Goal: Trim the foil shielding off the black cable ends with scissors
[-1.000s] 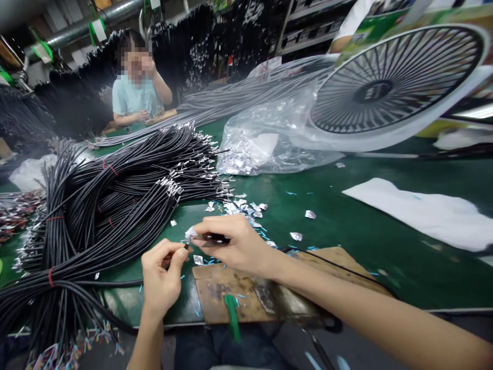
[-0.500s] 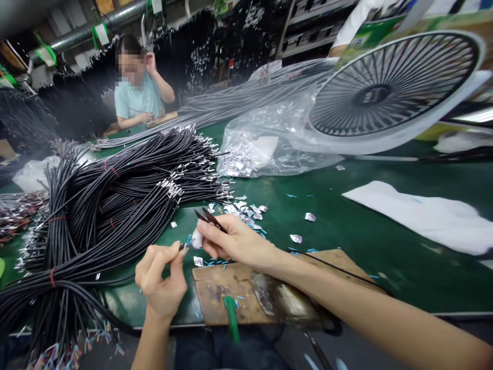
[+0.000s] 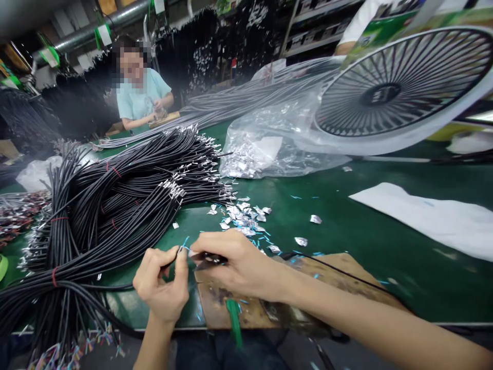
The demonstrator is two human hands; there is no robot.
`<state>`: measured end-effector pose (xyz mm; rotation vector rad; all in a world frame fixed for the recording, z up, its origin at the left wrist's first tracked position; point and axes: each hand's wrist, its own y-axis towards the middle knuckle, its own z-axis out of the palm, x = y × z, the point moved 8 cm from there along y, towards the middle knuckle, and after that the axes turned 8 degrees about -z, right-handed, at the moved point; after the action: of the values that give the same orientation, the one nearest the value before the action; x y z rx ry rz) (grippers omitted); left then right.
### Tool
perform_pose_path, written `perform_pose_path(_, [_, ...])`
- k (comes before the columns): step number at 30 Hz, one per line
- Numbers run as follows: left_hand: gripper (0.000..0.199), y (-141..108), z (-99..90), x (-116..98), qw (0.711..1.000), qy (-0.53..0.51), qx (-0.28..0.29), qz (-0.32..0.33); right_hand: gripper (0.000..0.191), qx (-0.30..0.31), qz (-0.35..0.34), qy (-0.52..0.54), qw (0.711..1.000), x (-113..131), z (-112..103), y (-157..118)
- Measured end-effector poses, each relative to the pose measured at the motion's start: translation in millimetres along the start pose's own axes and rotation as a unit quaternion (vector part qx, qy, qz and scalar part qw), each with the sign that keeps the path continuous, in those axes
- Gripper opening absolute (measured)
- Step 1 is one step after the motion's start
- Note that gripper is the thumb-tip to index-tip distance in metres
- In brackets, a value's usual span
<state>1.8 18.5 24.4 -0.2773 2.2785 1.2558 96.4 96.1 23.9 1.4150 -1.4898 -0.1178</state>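
Between thumb and fingers, my left hand [image 3: 164, 280] pinches the end of a black cable; thin blue wires [image 3: 185, 243] stick out of its tip. My right hand [image 3: 234, 262] is closed around dark tweezers or snips [image 3: 211, 258], with its fingertips at the wire ends, close beside my left fingertips. Whether the right fingertips touch the wires cannot be made out. Left of my hands lies a large heap of black cables [image 3: 127, 205] tied with red bands. Silvery foil scraps [image 3: 246, 217] and blue bits lie just beyond my right hand.
A worn wooden board [image 3: 339, 288] with a green strip [image 3: 234, 321] lies under my right forearm. Farther off are a clear bag [image 3: 265, 149] of scraps, a fan [image 3: 381, 95], a white sheet [image 3: 427, 216], grey cables [image 3: 246, 97] and a seated person [image 3: 142, 97].
The white scrap at my right fingertips is gone from there, and the tool is tucked lower in my hand. The wires look more spread. Across the table, the person's raised hand has come down.
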Motion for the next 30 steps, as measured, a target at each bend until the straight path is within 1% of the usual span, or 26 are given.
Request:
perform_pose_path(2, [0.011,-2.8,-2.9,6.0,0.999,-0.041,-0.016,-0.023,0.009,-0.026,0.047,0.018,0.998,-5.9,-5.1,0.3])
perform_pose_path(4, [0.005,-5.4,-5.8,9.2,0.997,-0.062,-0.031,-0.027,0.019,-0.061,0.093,0.023,0.994,-11.8,-11.9,0.8])
perform_pose_path(5, [0.004,-6.3,-6.7,9.8,0.997,-0.065,-0.035,-0.024,0.021,-0.065,0.104,0.023,0.992,-13.0,-13.1,1.5])
perform_pose_path(9, [0.005,-8.0,-8.6,10.3,0.996,-0.075,-0.043,-0.008,0.023,-0.022,0.094,0.032,0.995,-11.3,-6.4,5.0])
perform_pose_path(13, [0.008,-9.0,-8.6,8.5,0.996,-0.078,-0.044,0.008,0.031,-0.003,0.093,0.050,0.994,-12.6,-1.5,4.4])
perform_pose_path(20, [0.010,-9.4,-8.0,5.7,0.996,-0.065,-0.050,0.032,0.036,-0.003,0.125,0.107,0.986,-17.9,0.6,3.5])
perform_pose_path(30, [0.007,-14.4,-8.1,7.8,0.996,-0.031,-0.070,0.039,0.034,-0.011,0.141,0.122,0.982,-19.8,0.5,2.3])
